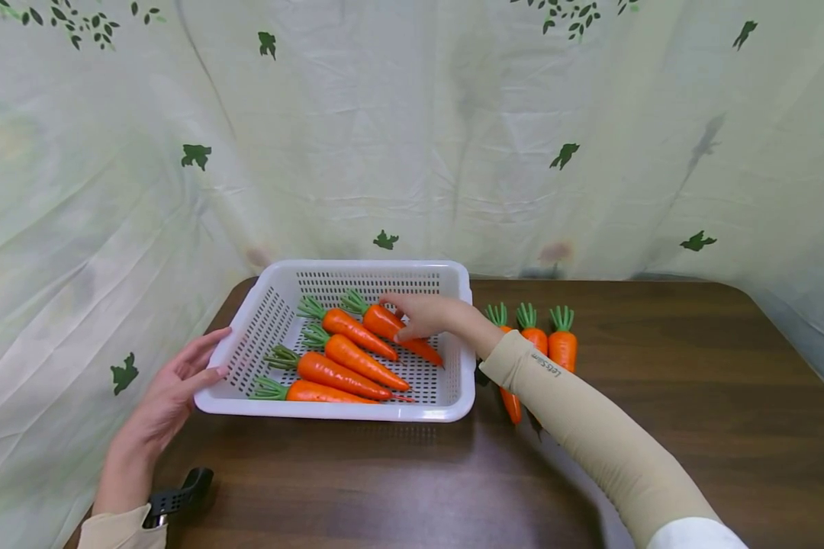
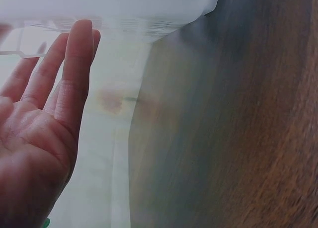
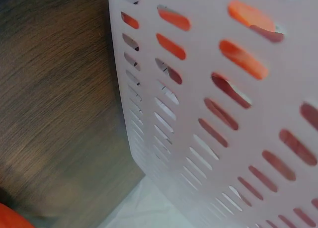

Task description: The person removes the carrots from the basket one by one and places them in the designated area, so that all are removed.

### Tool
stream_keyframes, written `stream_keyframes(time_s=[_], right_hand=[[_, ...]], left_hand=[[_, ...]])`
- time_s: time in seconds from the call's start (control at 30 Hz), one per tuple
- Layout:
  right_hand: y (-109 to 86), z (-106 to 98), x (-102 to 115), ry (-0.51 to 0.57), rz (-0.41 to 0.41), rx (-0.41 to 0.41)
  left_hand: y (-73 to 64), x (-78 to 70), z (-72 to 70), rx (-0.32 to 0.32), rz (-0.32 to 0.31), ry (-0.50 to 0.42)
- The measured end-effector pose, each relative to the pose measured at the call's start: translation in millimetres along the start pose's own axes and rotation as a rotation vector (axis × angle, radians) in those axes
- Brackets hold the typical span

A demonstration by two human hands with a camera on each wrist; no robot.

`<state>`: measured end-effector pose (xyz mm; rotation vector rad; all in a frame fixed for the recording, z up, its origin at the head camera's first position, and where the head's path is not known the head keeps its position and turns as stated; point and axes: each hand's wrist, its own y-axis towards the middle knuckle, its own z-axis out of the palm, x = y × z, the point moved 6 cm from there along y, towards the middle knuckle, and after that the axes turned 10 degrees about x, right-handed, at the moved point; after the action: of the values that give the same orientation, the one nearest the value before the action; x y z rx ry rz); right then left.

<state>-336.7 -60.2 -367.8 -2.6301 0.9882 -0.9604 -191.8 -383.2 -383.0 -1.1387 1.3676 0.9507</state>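
I see the R hand (image 1: 426, 314) inside the white basket (image 1: 336, 410), w/ thumb and fingers pinching one carrot (image 1: 379, 323); how firm the grip is, I cannot tell. On the near-left side of these fingers lie four other carrots (image 1: 364, 366), leaves toward L. So five are in, incl. the pinched one. The L hand (image 1: 168, 393) has its fingers nearly straight and a bit spread, touching the L rim; prob. they steady it. To the R of the pinching fingers, outside the basket, three loose carrots (image 1: 563, 349) lie on the table (image 1: 693, 381), partly hidden by the R sleeve (image 1: 590, 427). As I judge, these are what is left, so the work is approx. past its half.

About room: a bit of bare basket floor shows on the near-right side of the R fingers. The R wall is just under the R wrist, so the arm should go above it. Farther R, past the loose carrots, there is much bare wood. Beyond the fingers, the table's far edge is close behind the basket, then the curtain (image 1: 453, 152) hangs.
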Motion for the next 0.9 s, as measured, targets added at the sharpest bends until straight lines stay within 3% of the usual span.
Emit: stream_keyframes(time_s=[0.47, 0.9], right_hand=[[0.7, 0.8, 1.5, -0.022, 0.004, 0.012], [-2.3, -2.9, 6.5, 0.069, -0.082, -0.06]], left_hand=[[0.2, -0.2, 0.0, -0.002, 0.0, 0.014], [0.5, 0.0, -0.9, -0.001, 0.008, 0.02]])
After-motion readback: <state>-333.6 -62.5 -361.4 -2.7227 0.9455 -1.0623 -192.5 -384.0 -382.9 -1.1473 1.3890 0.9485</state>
